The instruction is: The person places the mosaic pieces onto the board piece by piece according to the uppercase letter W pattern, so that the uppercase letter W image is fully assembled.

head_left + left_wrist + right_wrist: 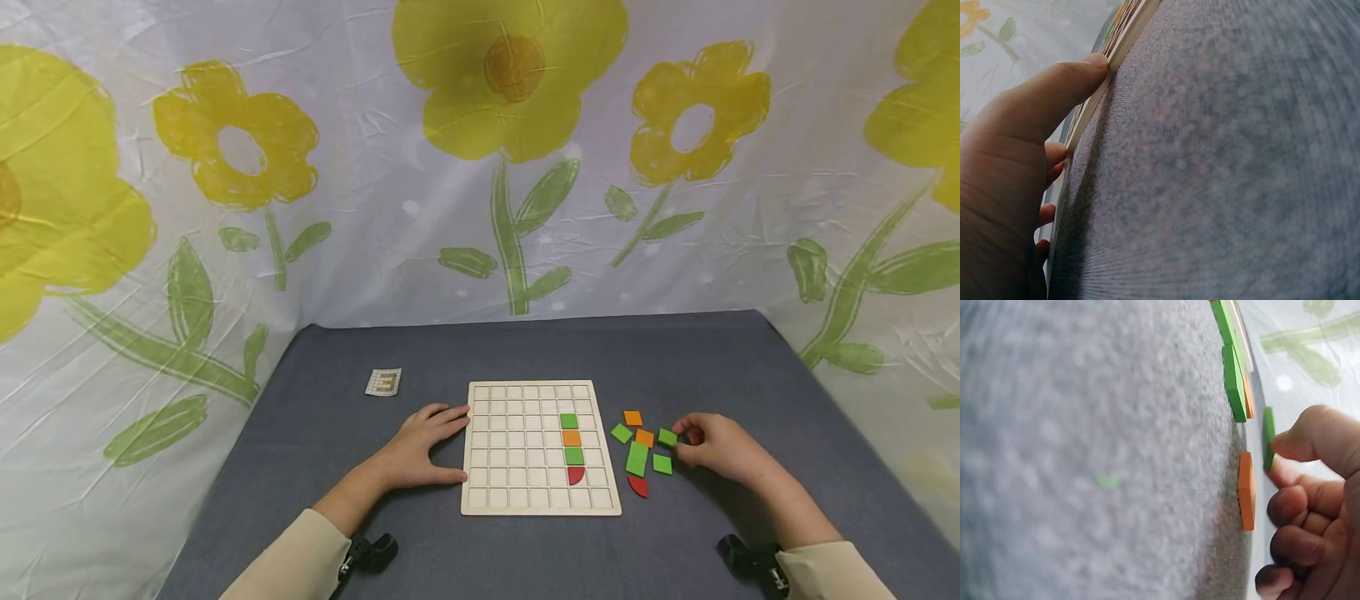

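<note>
A wooden grid board (517,450) lies on the table. One of its columns holds a green square, an orange square, another green square and a red quarter-round tile (576,475). My left hand (423,446) touches the board's left edge, thumb and fingers spread; the left wrist view shows the thumb (1079,78) against the rim. To the right of the board, my right hand (718,448) pinches a green square tile (667,437) between thumb and finger. In the right wrist view that tile (1269,437) is seen edge-on, raised off the cloth.
Loose tiles lie between board and right hand: orange squares (632,417), several green ones (637,458) and a red quarter-round (637,486). A small card with a coloured grid pattern (384,382) lies at the back left. Dark cloth (337,358) covers the table, with a flowered curtain (360,250) behind.
</note>
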A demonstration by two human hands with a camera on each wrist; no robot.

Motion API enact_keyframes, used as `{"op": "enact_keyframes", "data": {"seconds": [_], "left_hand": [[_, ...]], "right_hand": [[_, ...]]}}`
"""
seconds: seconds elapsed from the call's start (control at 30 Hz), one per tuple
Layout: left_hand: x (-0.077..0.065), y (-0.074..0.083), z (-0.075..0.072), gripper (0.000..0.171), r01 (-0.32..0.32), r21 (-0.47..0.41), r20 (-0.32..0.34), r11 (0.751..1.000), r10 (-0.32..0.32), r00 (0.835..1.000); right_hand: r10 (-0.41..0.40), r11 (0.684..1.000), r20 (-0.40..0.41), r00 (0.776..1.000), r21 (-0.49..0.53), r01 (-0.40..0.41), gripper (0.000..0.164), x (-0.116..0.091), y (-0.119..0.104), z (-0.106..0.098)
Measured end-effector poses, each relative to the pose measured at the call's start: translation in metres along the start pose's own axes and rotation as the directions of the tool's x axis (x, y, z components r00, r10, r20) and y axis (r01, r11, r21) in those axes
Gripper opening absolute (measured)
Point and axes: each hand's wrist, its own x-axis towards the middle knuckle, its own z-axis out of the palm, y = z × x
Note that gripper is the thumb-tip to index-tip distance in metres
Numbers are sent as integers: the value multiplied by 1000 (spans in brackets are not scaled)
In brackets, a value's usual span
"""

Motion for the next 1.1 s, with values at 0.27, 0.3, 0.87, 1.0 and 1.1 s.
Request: {"op": "enact_keyframes", "data": {"seconds": [0.27,0.3,0.87,1.0,1.1], "left_hand": [[-1,1,-1,93,8,-2,7,1000,-8,1000],[0,1,-1,93,8,-1,6,1000,-8,1000],[1,-1,1,94,22,12,20,1000,-22,1000],[1,-2,1,95,34,13,24,999,-34,999],[1,-2,1,95,33,14,24,999,-33,999]], "right_hand": [[-37,999,6,999,29,37,28,-2,-16,-3],[-46,998,8,999,31,46,28,-2,-20,-3],[-261,964,71,963,65,257,19,5,-84,19],[-311,949,98,945,76,305,16,9,-98,30],[-341,939,116,933,85,333,17,11,-105,39]]}}
